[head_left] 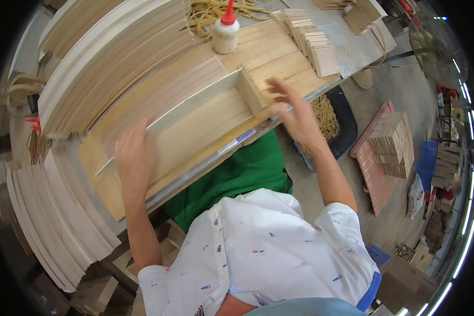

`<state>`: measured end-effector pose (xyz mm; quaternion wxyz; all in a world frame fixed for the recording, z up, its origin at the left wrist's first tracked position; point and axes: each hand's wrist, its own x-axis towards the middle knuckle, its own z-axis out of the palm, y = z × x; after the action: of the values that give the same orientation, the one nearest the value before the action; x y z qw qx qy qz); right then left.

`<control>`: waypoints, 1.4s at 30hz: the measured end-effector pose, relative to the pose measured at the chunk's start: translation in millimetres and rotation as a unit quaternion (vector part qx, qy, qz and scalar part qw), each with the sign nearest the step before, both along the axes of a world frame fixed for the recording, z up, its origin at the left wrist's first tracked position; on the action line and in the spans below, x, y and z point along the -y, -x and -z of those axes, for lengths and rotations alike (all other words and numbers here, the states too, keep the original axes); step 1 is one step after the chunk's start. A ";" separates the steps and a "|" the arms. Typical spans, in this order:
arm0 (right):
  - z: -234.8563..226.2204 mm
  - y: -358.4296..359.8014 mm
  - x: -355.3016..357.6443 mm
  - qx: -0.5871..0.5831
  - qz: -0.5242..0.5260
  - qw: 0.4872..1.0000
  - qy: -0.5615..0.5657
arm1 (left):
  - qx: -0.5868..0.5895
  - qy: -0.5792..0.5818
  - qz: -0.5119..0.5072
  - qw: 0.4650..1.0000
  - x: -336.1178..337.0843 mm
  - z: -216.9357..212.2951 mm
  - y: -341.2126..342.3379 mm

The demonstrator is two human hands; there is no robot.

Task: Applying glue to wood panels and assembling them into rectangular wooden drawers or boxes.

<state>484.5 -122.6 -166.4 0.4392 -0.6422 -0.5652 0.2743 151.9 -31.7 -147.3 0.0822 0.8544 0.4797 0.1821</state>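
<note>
1. Workshop bench (116, 195) of pale wood runs slantwise under the person, with a concrete floor and stacks of small wooden pieces off to the right.

2. Nearest the body, the left hand (134, 158) lies flat with fingers together and extended, palm down on the bottom board of a half-built wooden tray (195, 126), just beside its long upright side wall. It grips nothing; it only presses.

3. A little farther, the right hand (295, 113) is spread wide, fingers fanned and slightly blurred, at the tray's right end close to the short end block (250, 89). Whether the fingertips actually touch the wood cannot be told; it holds nothing.

4. Risk, as a judgement: the thin side wall stands on edge with only one hand near it, so a sideways nudge from either hand could tip it or slide it off line. If the joint is wet with glue, the end block could creep out of square.

5. Beyond the tray, a glue bottle (226, 31) with a red nozzle stands upright; a sweeping right arm could knock it over.

6. Farther still, a row of small square blocks (313, 42) leans domino-like, and tall stacks of thin slats (105, 58) fill the left.
</note>
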 end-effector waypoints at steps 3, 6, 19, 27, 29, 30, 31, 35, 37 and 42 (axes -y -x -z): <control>1.1 -72.5 -11.7 0.073 0.200 0.977 -0.006 | -0.006 0.024 -0.003 1.000 1.2 -9.7 -0.2; 30.3 -160.9 -22.7 0.252 0.273 0.929 -0.009 | 0.006 0.010 0.012 1.000 2.1 -15.4 -5.7; 47.6 -204.1 -44.9 0.350 0.229 0.889 0.185 | 0.118 -0.030 0.048 0.991 42.7 -15.2 -22.4; -40.7 -113.0 -7.1 -0.103 0.249 0.962 -0.040 | 0.240 -0.009 0.124 0.963 65.1 -8.1 -75.5; -52.0 -38.6 -9.0 -0.213 0.147 0.965 -0.038 | 0.296 0.009 0.128 0.947 67.2 -12.3 -89.6; -60.5 -2.5 -2.5 -0.244 0.092 0.965 -0.021 | 0.319 0.009 0.135 0.938 68.1 -15.7 -98.8; -63.6 29.8 4.3 -0.281 0.042 0.959 -0.006 | 0.338 0.006 0.139 0.931 68.9 -19.8 -106.5; -55.7 101.5 1.4 -0.395 -0.108 0.911 0.055 | 0.372 -0.081 0.088 0.920 62.6 -6.1 -103.2; -39.0 106.7 -6.2 -0.359 -0.157 0.919 0.040 | 0.367 -0.047 0.061 0.927 64.1 -5.7 -75.7; -55.3 74.9 -15.0 -0.096 -0.097 0.989 -0.065 | 0.383 -0.074 -0.296 0.872 106.2 -11.9 34.9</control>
<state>409.6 -107.7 -111.1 0.5035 -0.5253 -0.5963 0.3391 117.0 -137.9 -135.4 0.1381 0.5393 0.6260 0.5461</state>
